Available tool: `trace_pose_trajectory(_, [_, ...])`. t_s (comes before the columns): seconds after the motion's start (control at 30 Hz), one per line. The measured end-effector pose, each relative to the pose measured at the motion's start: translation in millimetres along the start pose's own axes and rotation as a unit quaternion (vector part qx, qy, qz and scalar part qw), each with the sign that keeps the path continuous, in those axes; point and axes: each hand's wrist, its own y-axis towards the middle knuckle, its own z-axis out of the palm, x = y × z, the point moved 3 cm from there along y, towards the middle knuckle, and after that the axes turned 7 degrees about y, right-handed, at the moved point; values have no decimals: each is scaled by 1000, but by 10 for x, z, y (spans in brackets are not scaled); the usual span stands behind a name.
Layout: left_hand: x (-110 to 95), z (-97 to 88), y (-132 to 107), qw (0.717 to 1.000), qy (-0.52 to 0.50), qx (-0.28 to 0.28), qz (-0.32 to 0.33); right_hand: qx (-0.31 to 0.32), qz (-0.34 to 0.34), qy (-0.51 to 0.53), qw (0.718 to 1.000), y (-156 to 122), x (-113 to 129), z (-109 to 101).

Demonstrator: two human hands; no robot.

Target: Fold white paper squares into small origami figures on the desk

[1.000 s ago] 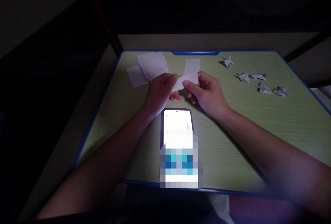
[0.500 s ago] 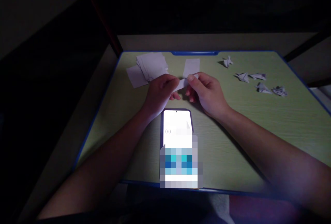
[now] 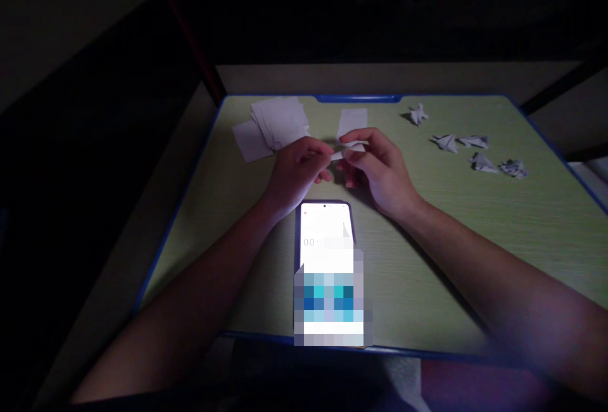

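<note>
Between my two hands, above the middle of the table, is a narrow folded piece of white paper (image 3: 337,156). My left hand (image 3: 300,168) pinches its left end between thumb and fingers. The right end is gripped by my right hand (image 3: 380,168), its thumb pressed on the paper and its index finger raised along the far edge. My fingers cover much of the paper, so its full folded shape is hidden. Just beyond the hands lies a flat white sheet (image 3: 353,122). Below them a phone (image 3: 327,228) with a lit screen rests on the table.
A stack of white paper sheets (image 3: 282,119) sits at the table's back left. Several small folded paper figures (image 3: 446,142) lie on the right. The light green table (image 3: 427,291) has a blue edge (image 3: 358,98). Dark surroundings enclose it.
My right index finger has lifted and stretched over the paper, while the right thumb has shifted slightly down. The paper strip now looks narrower and tilted differently. My left hand has barely moved.
</note>
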Motion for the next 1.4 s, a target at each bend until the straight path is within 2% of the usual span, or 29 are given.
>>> trace_pose_trajectory(0.4, [-14, 18, 2, 999, 31, -38, -18, -23, -22, 4, 999, 6, 1, 1])
trace_pose_trajectory(0.6, [-32, 26, -10, 999, 32, -18, -1, -19, -32, -2, 999, 1, 17, -2])
trace_pose_trajectory(0.77, [-2, 14, 10, 999, 30, -17, -13, -13, -25, -8, 1000, -5, 6, -8])
trace_pose_trajectory(1.0, [56, -19, 48, 999, 11, -47, -19, 11, -18, 1, 1000, 4, -14, -16])
trace_pose_trajectory(1.23, [95, -80, 65, 995, -11, -95, 12, 28, -11, 22, 999, -3, -39, 14])
trace_pose_trajectory(1.33, [112, -102, 63, 992, -21, -123, 5, 33, -6, 27, 999, -14, -34, 30])
trace_pose_trajectory(1.4, [120, -99, 57, 992, -28, -123, -9, 29, -3, 23, 999, -21, -23, 31])
